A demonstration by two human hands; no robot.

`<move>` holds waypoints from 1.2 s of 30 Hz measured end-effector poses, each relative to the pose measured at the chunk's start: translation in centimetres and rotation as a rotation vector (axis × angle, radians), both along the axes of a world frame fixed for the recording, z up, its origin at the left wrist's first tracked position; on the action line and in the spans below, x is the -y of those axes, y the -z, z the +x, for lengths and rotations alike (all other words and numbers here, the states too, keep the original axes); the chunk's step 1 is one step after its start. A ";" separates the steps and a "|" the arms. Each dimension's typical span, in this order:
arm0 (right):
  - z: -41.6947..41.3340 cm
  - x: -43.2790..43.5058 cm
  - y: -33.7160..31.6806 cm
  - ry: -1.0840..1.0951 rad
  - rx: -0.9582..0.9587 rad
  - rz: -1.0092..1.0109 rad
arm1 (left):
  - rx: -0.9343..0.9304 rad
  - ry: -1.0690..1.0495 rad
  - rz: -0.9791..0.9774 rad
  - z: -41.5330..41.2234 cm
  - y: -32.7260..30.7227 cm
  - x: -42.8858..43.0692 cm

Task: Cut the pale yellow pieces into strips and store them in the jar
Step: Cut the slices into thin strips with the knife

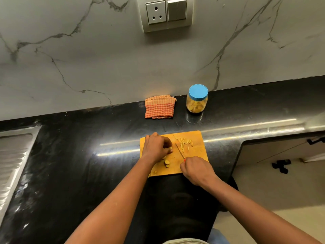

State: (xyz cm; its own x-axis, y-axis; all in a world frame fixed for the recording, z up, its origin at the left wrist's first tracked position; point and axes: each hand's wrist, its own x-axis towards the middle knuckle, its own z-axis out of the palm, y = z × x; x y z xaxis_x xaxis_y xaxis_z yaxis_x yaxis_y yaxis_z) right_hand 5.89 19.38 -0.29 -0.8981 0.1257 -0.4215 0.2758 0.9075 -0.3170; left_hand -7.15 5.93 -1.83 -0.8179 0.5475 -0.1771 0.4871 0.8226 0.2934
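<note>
A wooden cutting board lies on the black counter. My left hand presses a pale yellow piece against the board with curled fingers. My right hand grips a small knife with an orange handle; its blade slants up toward the held piece. A pile of cut strips lies at the board's far right. Two uncut slices rest below my left hand. A clear jar with a blue lid on, pale pieces inside, stands behind the board.
A folded orange checked cloth lies by the wall left of the jar. A steel sink drainboard takes up the far left. The counter edge drops off at the right to a floor. A wall socket sits above.
</note>
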 end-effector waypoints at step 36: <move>-1.8 0.9 0.9 -0.172 0.012 0.110 | -0.169 -0.046 0.302 1.9 4.3 1.0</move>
State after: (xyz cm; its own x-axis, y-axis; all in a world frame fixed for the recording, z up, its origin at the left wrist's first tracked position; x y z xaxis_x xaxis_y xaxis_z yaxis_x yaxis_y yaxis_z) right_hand 4.14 18.47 -1.18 -0.9054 0.0167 -0.4242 0.1166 0.9706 -0.2106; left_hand -5.22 4.90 -6.18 -0.8470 0.5161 0.1272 0.5136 0.7331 0.4458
